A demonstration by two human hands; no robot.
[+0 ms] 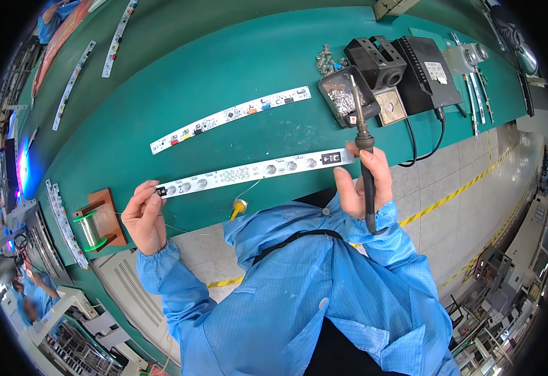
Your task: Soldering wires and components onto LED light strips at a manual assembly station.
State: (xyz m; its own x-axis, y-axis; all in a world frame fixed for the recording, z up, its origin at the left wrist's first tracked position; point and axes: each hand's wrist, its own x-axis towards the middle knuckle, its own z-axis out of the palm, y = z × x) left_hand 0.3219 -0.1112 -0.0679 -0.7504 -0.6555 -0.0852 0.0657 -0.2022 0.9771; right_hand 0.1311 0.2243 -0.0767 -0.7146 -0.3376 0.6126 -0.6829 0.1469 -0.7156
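Observation:
A long, narrow white circuit board (239, 174) with round lens-like parts and black end pieces spans the gap between my hands over the green bench. My left hand (144, 216) pinches its left end between thumb and fingers. In my right hand (374, 182) is a soldering iron (366, 172), its tip pointing up and away, its cord curving below. The board's right end meets the fingers of that same hand. Beyond it, a second strip board (230, 119) with red, yellow, orange and blue parts lies on the bench.
At the back right stand a black tray of solder scraps (336, 94), a sponge (390, 106), an iron holder (377, 59) and a black soldering station (427, 75). A solder wire spool (90, 230) sits left. A yellow-ended cord (239, 208) lies at the near edge.

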